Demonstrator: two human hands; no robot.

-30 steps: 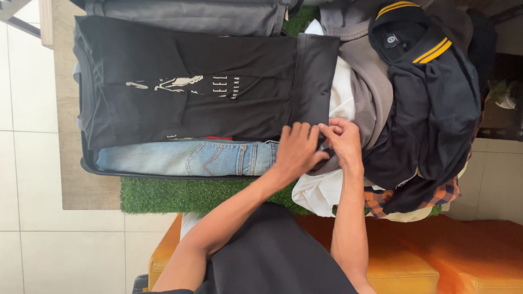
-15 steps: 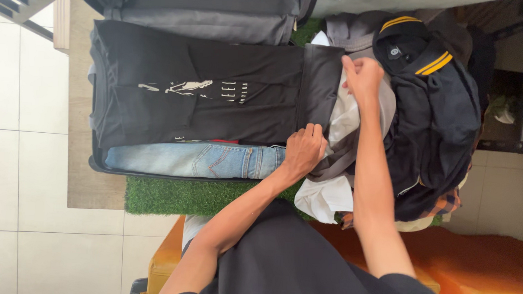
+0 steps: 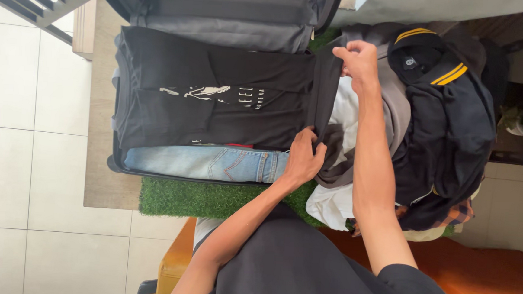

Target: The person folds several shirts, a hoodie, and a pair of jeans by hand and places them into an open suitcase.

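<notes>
White floor tiles, green turf mat (image 3: 210, 198) under an open suitcase (image 3: 232, 30). I've got the black tee (image 3: 216, 102) lying in the case on top of the jeans (image 3: 206, 162). Left hand (image 3: 303, 158) pinches its hem at the near corner, right hand (image 3: 355, 56) pinches the far corner. Both grips narrow, holding cloth. Best imo: keep the edge taut btwn both hands, fold square, clear of the clothes pile (image 3: 438, 133).

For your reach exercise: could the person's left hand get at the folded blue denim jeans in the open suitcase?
Probably yes: the left hand grips the black T-shirt's edge right beside the jeans, which lie uncovered.
</notes>
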